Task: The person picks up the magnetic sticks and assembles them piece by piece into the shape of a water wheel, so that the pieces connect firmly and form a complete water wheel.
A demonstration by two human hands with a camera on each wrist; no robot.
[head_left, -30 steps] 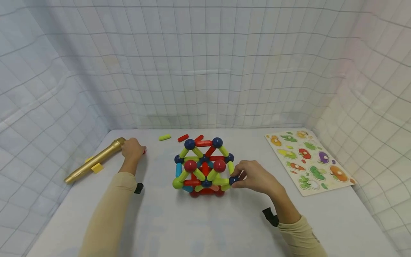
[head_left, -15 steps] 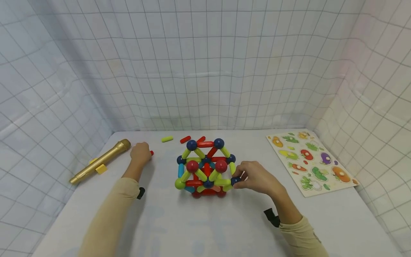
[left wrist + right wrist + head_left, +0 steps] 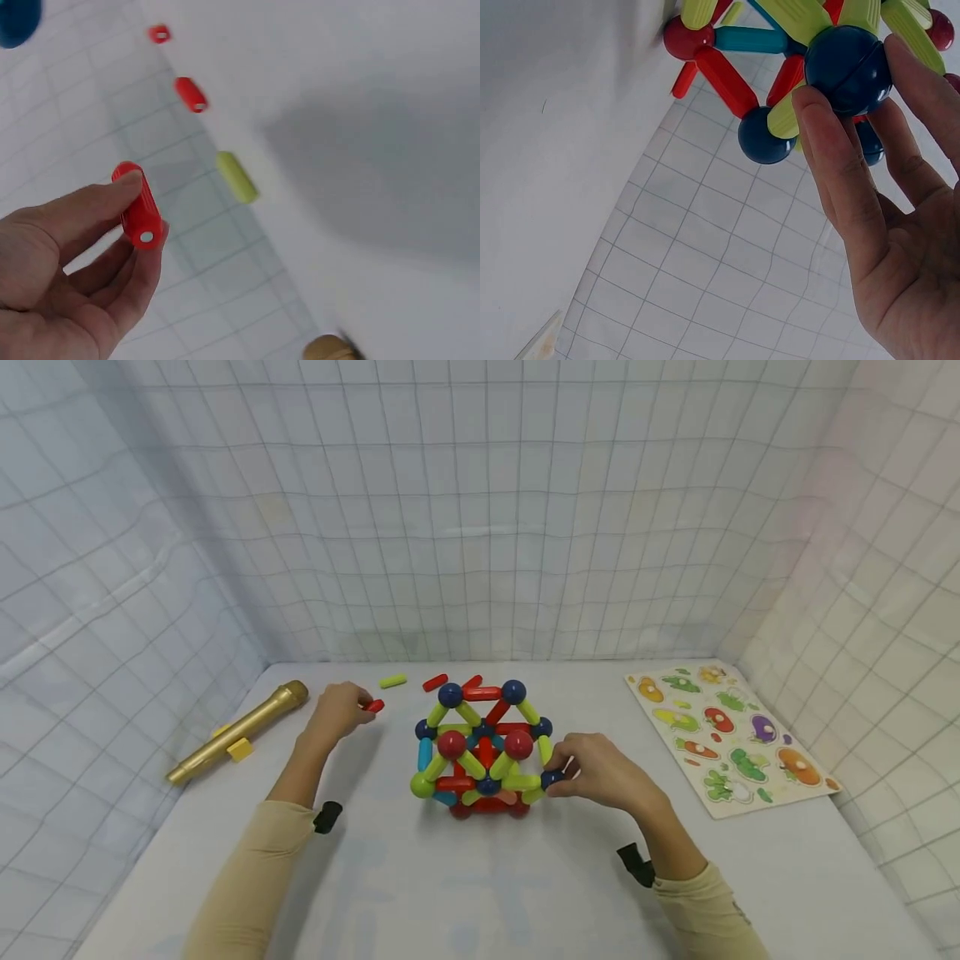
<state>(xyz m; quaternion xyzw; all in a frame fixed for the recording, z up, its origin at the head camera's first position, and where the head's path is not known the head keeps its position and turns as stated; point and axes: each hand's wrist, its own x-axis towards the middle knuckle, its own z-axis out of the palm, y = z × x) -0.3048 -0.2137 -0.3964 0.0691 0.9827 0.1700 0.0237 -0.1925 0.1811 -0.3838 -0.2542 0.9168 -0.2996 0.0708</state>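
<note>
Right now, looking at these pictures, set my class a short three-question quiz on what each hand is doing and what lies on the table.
1. True or false: the left hand holds a red stick.
2. Which part of the stick-and-ball structure do the right hand's fingers grip? A) a dark blue ball B) a green ball C) a teal stick
3. Fill in: the gold toy microphone lies at the table's ____ side.

Key: 1 true; 2 A; 3 left.

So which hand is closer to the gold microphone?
Left. The left hand, pinching a red stick, is just right of the gold microphone. The right hand is far across, holding a blue ball on the structure.
</note>
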